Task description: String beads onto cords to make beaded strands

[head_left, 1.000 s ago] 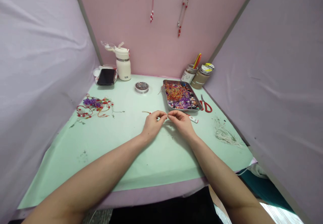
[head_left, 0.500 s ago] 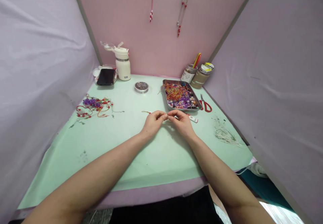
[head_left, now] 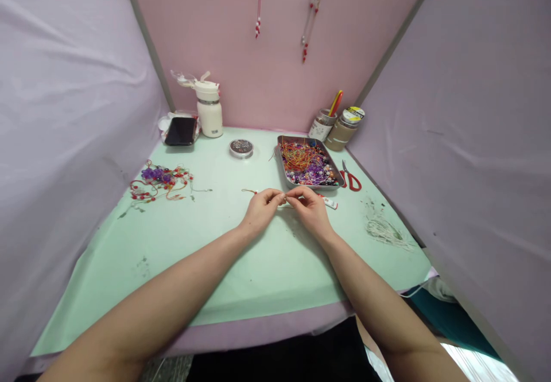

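Observation:
My left hand (head_left: 263,209) and my right hand (head_left: 310,210) meet fingertip to fingertip over the middle of the table, both in a pinch. Between them is a thin beaded cord; its looped brown end (head_left: 248,191) pokes out left of my left hand, with a red and white bead beside it. The part at my fingertips is too small to make out. A pale strand shows below the fingers. Just behind my hands stands a metal tray (head_left: 284,179) of mixed beads and orange thread. A white and red tube-like object (head_left: 330,203) lies partly hidden behind my right hand.
Red-handled scissors (head_left: 354,182) lie right of the tray, with a bundle of pale cord (head_left: 385,232) nearer. Two jars (head_left: 342,132) stand behind. To the left are strung beads (head_left: 161,178), a phone (head_left: 181,131), a bottle (head_left: 210,115) and a round tin (head_left: 241,148).
My fingertips have shifted very slightly against each other at the pinch. Everything else stays where it was.

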Demonstrator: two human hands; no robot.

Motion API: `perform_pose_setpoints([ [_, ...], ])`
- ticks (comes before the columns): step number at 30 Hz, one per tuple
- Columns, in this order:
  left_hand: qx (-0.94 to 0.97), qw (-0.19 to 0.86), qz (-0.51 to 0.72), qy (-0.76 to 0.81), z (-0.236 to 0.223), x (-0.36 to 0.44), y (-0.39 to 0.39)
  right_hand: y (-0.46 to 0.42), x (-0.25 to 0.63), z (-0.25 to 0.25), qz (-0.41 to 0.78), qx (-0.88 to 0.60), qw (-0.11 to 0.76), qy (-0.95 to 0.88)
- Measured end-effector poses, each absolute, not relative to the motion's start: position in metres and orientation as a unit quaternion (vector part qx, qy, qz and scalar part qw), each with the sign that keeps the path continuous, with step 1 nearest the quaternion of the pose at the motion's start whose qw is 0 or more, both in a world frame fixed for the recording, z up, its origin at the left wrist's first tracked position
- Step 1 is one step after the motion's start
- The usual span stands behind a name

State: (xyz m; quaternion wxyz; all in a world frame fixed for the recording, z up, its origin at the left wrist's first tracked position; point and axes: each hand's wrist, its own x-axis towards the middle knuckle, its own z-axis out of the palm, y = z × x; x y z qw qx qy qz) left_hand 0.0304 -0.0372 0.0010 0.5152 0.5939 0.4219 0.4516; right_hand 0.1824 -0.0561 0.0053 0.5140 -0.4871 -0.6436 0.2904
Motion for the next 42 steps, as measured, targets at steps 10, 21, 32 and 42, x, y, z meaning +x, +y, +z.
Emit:
perform_pose_setpoints([
  [10, 0.59, 0.52, 0.44, 0.433, 0.002, 0.029, -0.037, -0.059, 0.182, 0.008, 0.225, -0.478, 0.507, -0.681],
  [21, 0.596, 0.512, 0.436, 0.438, 0.0, 0.028, -0.036, -0.058, 0.187, 0.006, 0.079, -0.449, 0.456, -0.764],
  [32, 0.692, 0.377, 0.401, 0.466, 0.011, 0.014, -0.025, -0.055, 0.189, 0.005, 0.05, -0.503, 0.495, -0.706],
  [42, 0.836, 0.162, 0.244, 0.464, 0.004, -0.005, -0.009, -0.053, 0.194, 0.005, 0.194, -0.538, 0.578, -0.582],
])
